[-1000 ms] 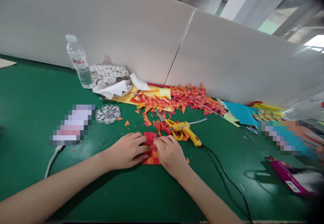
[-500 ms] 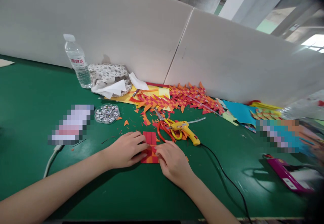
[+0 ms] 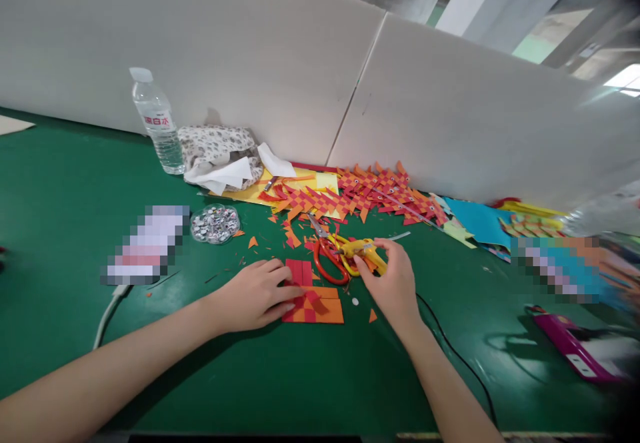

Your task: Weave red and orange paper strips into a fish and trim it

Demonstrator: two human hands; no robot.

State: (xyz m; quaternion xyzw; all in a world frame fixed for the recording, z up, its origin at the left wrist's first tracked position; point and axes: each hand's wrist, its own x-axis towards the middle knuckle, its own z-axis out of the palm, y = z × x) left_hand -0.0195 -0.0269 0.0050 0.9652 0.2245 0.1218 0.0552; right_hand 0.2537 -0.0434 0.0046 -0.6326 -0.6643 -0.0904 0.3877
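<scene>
My left hand (image 3: 260, 294) lies over the left side of a woven red and orange paper piece (image 3: 315, 309), its bent fingers holding it against the table. Part of the weave is hidden under the fingertips. Wide orange strips reach out to the right and red strips (image 3: 300, 271) point away from me. My right hand (image 3: 395, 286) has its thumb and fingers closed around a yellow glue gun (image 3: 369, 249). Scissors with red and yellow handles (image 3: 330, 263) lie beside and partly under the gun.
Finished woven paper fish (image 3: 380, 189) are piled by the partition. Paper scraps, a container of googly eyes (image 3: 216, 223), a phone on a cable (image 3: 147, 243), a water bottle (image 3: 159, 123) and a tissue pouch (image 3: 220, 149) stand left. A purple power strip (image 3: 565, 343) lies right.
My right hand has left the paper piece and moved right and away from me onto the glue gun. The orange strips show now. My left hand stays on the paper.
</scene>
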